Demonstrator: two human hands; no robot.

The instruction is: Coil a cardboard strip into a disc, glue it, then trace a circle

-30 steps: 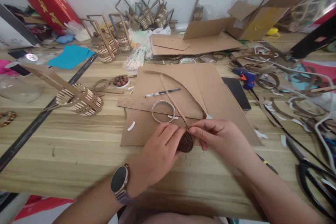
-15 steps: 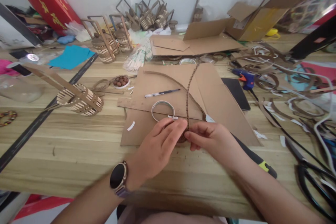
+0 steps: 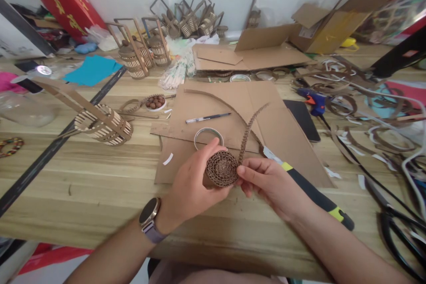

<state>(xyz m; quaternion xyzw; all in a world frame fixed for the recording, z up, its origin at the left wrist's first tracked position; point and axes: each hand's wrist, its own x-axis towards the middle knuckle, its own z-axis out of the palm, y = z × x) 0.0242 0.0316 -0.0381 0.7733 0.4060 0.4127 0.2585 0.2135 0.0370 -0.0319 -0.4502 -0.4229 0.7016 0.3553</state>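
Note:
My left hand [image 3: 191,184], with a watch on its wrist, grips a tightly wound coil of corrugated cardboard strip [image 3: 222,168], its flat spiral face turned up toward me. My right hand [image 3: 266,182] pinches the coil's right edge where the loose tail of the strip [image 3: 250,129] rises up and away to the right. Both hands hover just above the near edge of a flat cardboard sheet [image 3: 282,128]. A tape ring [image 3: 208,136], a cardboard ruler strip [image 3: 173,131] and a pen [image 3: 207,118] lie on that sheet behind the hands.
A yellow-and-black utility knife [image 3: 314,197] lies right of my right hand. Black scissors [image 3: 397,226], a blue glue gun [image 3: 311,97], a dark phone [image 3: 302,117] and several cardboard rings are at the right. Cardboard lanterns [image 3: 103,124] stand at left and back.
The coil was lifted off the sheet and tipped so its spiral face shows. The loose tail swung from pointing straight back to leaning right and looks shorter.

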